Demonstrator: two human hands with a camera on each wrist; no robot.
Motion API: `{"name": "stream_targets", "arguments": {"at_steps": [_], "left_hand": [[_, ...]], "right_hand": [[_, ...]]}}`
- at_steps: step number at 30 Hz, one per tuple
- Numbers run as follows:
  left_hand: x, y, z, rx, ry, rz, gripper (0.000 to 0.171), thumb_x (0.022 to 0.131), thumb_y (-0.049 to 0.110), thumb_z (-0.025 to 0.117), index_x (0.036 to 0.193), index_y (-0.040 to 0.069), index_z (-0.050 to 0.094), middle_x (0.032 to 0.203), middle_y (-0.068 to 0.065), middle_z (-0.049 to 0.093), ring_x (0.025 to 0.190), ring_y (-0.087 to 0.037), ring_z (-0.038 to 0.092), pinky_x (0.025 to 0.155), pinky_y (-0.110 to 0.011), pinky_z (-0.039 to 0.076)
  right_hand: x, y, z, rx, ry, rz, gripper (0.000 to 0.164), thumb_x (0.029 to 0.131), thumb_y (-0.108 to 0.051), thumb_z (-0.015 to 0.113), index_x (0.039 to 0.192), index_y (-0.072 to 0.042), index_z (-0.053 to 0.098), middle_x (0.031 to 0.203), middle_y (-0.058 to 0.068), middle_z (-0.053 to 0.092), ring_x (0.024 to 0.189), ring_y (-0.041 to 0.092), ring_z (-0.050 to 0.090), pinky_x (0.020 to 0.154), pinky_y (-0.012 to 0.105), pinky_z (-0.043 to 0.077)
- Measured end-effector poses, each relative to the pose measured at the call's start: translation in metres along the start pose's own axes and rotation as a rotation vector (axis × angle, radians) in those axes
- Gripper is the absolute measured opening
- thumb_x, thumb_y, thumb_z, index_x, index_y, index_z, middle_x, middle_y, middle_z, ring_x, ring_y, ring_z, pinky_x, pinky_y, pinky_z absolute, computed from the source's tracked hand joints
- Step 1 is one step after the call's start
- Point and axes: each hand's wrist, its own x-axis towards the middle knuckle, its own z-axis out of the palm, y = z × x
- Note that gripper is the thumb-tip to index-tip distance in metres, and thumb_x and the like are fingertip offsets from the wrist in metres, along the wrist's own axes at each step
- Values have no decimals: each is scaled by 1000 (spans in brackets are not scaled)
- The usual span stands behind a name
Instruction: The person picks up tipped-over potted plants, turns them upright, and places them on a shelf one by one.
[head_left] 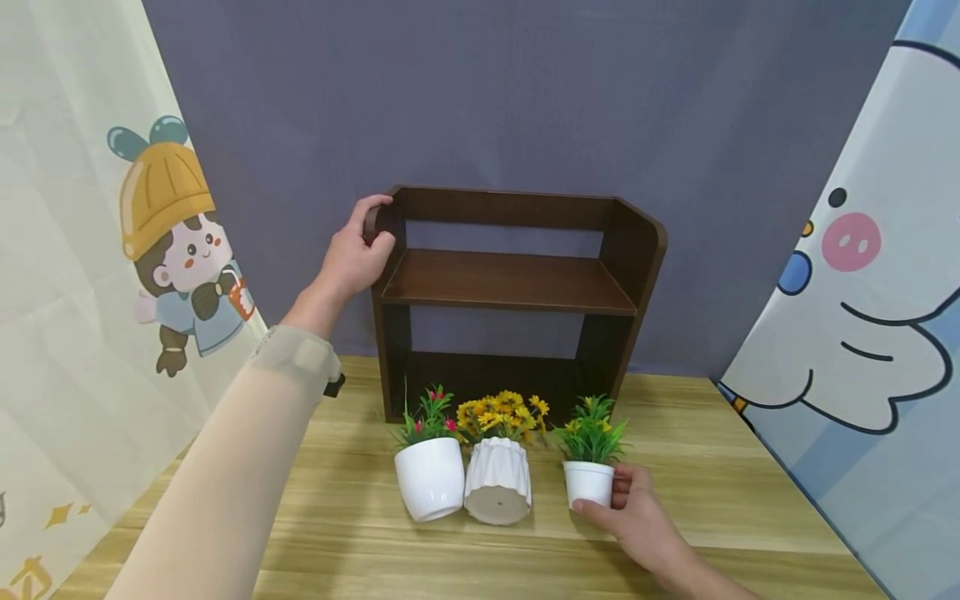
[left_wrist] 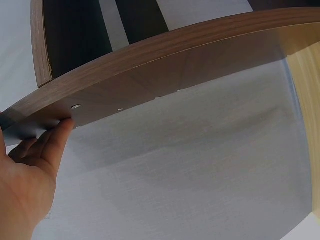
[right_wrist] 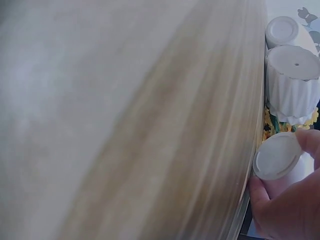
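My left hand (head_left: pixel 352 254) grips the upper left side panel of a dark brown two-tier wooden shelf (head_left: pixel 510 279); the left wrist view shows the fingers (left_wrist: pixel 59 142) against the panel's outer face. With its thumb and fingers, my right hand (head_left: pixel 645 517) holds a small white flowerpot (head_left: pixel 588 485) of green leaves and yellow blooms. That pot's base (right_wrist: pixel 277 157) faces the right wrist camera. Left of it, a fluted white pot of yellow flowers (head_left: pixel 498 483) lies on its side, base toward me. Beside that, a rounded white pot with pink flowers (head_left: pixel 431 479) is tilted.
The shelf stands on a wood-grain table (head_left: pixel 360 542), against a grey-blue cloth backdrop (head_left: pixel 495 100). Cartoon-printed curtains hang at the left (head_left: pixel 60 250) and right (head_left: pixel 885 333). The pots lie in front of the shelf's lower opening.
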Motion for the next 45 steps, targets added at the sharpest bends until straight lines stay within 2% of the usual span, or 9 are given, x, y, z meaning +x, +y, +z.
{"name": "stream_targets", "arguments": {"at_steps": [9,18,27,31,37,45], "left_hand": [[0,0,0,0,1,-2,63,102,28,47,162,41,42,100,-18,65,82,-32,56,73,-41,45],[-1,0,0,-2,6,-1,63,101,29,47,162,42,43,94,-17,62,80,-31,55,71,-41,45],[-1,-1,1,-4,-1,-12,62,101,29,47,162,41,42,103,-20,65,85,-33,57,75,-41,45],[0,-1,1,-5,3,-5,62,101,29,48,162,42,42,99,-17,63,83,-32,56,73,-41,45],[0,-3,1,2,-12,4,62,103,30,46,164,42,39,87,-8,54,70,-26,48,67,-40,42],[0,-2,1,10,-21,-2,62,104,31,45,164,44,38,85,-7,53,66,-24,46,65,-40,42]], "right_hand": [[1,2,1,8,9,-29,96,88,-20,92,150,14,26,137,36,53,118,37,64,90,39,60],[1,1,1,24,6,-41,96,87,-16,92,151,14,27,138,34,53,121,37,63,90,35,59],[2,2,1,22,-13,-32,98,87,-14,92,153,14,25,139,34,49,121,38,62,90,35,59],[3,1,1,48,-22,-18,100,85,-11,92,154,13,23,139,34,50,122,38,63,89,34,59],[5,2,-2,5,-50,-31,104,87,-13,91,157,20,23,143,39,52,124,41,65,95,44,62],[5,2,-2,-8,-52,-31,97,87,-15,92,154,22,32,144,39,56,127,44,66,103,51,61]]}}
